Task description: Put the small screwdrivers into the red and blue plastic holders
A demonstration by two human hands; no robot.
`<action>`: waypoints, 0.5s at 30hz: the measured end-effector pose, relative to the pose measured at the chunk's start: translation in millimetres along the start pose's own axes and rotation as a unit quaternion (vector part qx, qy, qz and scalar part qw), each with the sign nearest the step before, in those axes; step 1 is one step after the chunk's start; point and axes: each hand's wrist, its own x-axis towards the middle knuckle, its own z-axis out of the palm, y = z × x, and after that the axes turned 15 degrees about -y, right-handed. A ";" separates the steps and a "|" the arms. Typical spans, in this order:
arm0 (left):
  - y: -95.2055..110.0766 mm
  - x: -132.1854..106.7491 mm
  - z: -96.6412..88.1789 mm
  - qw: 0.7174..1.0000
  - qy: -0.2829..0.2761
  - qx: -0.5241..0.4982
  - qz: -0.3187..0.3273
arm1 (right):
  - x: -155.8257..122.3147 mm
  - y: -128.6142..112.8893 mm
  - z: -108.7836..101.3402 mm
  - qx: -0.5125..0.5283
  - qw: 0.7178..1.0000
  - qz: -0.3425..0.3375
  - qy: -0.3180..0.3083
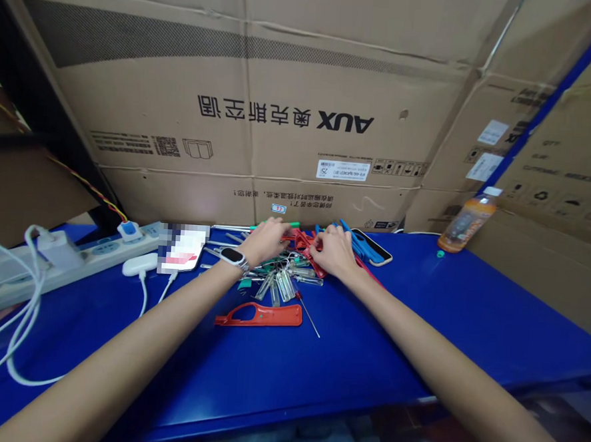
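My left hand (pixel 268 241), with a watch (pixel 232 256) on its wrist, reaches into a mixed pile at the back middle of the table. Its fingers are bent and closed among green and red parts; what they hold is hidden. Close by on the right, my right hand (pixel 334 251) has its fingers closed on a red plastic piece (pixel 317 266). Clear-handled screwdrivers (pixel 285 286) fan out below the hands. Nearer me lie an orange-red plastic piece with an oval hole (pixel 274 315) and a thin metal shaft (pixel 310 314) with a red end.
Blue plastic pieces (pixel 367 247) lie right of the pile by a dark phone-like object (pixel 378 246). A drink bottle (pixel 468 221) stands far right near a small green cap (pixel 440 254). Left are a lit phone (pixel 188 248), a power strip (pixel 103 252) and white cables (pixel 29 311). Cardboard (pixel 285 60) walls the back.
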 end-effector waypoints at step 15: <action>-7.8 29.4 -11.6 0.996 -0.031 0.074 0.032 | -11.4 28.2 -4.7 0.270 0.958 -0.034 0.083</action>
